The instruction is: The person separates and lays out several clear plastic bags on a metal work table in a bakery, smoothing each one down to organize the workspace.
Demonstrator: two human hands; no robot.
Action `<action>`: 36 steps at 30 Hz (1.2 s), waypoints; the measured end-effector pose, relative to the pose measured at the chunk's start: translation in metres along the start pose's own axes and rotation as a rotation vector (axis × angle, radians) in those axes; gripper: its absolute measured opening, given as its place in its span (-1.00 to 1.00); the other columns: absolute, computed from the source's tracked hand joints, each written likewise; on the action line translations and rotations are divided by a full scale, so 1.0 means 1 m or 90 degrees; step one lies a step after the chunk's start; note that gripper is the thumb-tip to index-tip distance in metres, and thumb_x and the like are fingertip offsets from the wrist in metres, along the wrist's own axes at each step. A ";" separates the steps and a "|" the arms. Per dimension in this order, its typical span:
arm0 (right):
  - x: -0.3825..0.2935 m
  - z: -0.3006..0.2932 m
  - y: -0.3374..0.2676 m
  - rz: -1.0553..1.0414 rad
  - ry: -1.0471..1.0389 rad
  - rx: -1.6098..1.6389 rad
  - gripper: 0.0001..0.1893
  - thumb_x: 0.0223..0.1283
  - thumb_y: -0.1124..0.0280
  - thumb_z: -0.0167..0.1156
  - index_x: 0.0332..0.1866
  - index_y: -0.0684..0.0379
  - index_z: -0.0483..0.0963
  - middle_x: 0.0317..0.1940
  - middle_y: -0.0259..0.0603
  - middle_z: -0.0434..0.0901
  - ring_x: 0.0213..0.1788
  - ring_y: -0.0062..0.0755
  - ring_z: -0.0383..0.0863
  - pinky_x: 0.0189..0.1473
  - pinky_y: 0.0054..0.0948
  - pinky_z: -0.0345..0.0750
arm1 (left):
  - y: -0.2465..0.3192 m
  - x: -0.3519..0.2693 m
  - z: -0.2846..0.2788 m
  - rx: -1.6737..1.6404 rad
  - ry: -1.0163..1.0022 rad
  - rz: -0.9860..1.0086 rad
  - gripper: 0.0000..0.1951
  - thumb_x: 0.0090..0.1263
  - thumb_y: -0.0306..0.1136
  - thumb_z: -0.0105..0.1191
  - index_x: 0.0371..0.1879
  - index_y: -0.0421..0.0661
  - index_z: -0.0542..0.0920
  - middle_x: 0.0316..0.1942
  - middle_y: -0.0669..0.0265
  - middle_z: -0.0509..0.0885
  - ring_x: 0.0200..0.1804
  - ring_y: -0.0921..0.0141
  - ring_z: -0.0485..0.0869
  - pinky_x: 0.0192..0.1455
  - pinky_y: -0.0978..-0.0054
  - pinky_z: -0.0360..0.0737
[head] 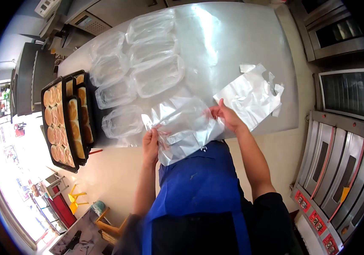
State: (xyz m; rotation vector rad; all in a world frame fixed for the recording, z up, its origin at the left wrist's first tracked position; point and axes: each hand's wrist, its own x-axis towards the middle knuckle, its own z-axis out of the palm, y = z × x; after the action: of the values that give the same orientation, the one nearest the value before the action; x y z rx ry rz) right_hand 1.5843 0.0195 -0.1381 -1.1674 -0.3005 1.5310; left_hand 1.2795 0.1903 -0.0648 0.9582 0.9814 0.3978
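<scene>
A clear plastic bag is spread between my hands at the table's front edge, in front of a blue apron. My left hand pinches its left side, thumb on top. On the other side, my right hand grips the bag's far right part, thumb raised; some fingertips are blurred behind the film. A flat pile of clear bags with torn edges lies just beyond my right hand. Several opened, puffed-out clear plastic bags stand in two uneven columns to the left, one close to my left hand.
Stacked black baking trays of browned round buns project past the left end of the metal table. Deck ovens line the right. On the floor at lower left are a yellow stool and a wooden chair.
</scene>
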 end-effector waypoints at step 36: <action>-0.011 0.205 -0.018 -0.280 0.297 0.023 -0.80 0.36 0.32 0.41 -0.18 0.24 0.61 -0.30 -0.27 0.73 -0.31 -0.60 0.66 -0.23 -0.54 0.57 | 0.105 -0.013 -0.002 0.274 -0.133 0.369 -0.77 0.26 -0.57 0.41 -0.17 -0.21 0.64 -0.31 0.35 0.67 -0.21 0.50 0.62 -0.02 0.52 0.55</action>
State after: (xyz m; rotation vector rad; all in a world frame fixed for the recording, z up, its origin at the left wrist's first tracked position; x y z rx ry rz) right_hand 1.4323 0.0961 -0.0222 -1.2902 -0.1940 0.8515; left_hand 1.2837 0.2399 0.0280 1.6514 0.5916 0.5647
